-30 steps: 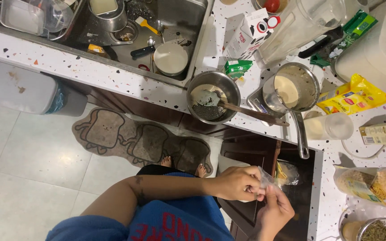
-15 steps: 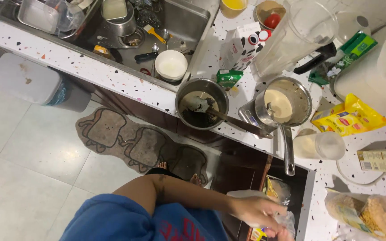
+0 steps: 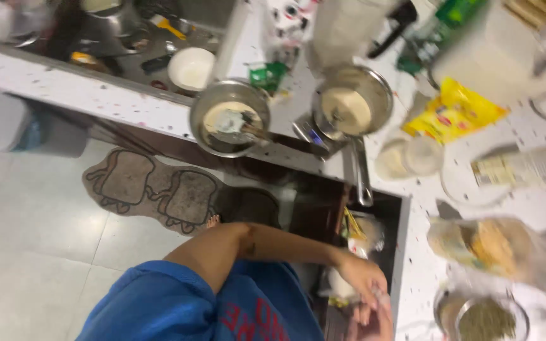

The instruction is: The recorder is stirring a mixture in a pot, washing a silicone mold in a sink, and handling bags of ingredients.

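My left hand (image 3: pixel 360 276) reaches across my body from a blue sleeve and is closed on a small clear plastic bag (image 3: pixel 380 295), which is blurred. My right hand (image 3: pixel 374 325) shows only partly at the bottom edge, its fingers on the same bag from below. Both hands hover over an open dark drawer (image 3: pixel 406 218) under the speckled white counter (image 3: pixel 159 104). Several packets (image 3: pixel 358 233) lie inside the drawer.
On the counter stand a steel pot with a spoon (image 3: pixel 230 118), a saucepan of pale batter (image 3: pixel 352 104), a yellow packet (image 3: pixel 453 113), a clear bag of food (image 3: pixel 494 246) and a bowl of green bits (image 3: pixel 485 319). The sink (image 3: pixel 127 38) holds dishes. A toast-shaped mat (image 3: pixel 159 189) lies on the floor.
My view has tilted and moved closer to the counter. Both hands with the bag have gone down and to the right, over the open drawer.
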